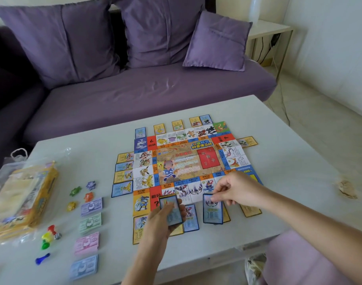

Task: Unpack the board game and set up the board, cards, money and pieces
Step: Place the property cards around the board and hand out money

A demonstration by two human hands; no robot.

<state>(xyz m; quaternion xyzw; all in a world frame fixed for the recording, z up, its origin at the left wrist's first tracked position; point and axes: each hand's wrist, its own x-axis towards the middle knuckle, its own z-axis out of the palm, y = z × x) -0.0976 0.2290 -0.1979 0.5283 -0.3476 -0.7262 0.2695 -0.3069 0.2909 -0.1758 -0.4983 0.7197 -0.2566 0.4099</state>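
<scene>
Being edge-pinched by the right hand (237, 189), the blue card (213, 209) may be laid crooked; deck (170, 209) gripped by left hand (158, 224)

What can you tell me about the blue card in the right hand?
The blue card looks like thin, shiny cardboard with a dark blue border, a blurry creature picture on top and rows of tiny print below, too blurred to read. The right hand pinches its top right corner. It sits at the board's near edge, under the row of squares, partly covering a yellow card. Whether it lies flat on the table or is slightly lifted cannot be told.
</scene>
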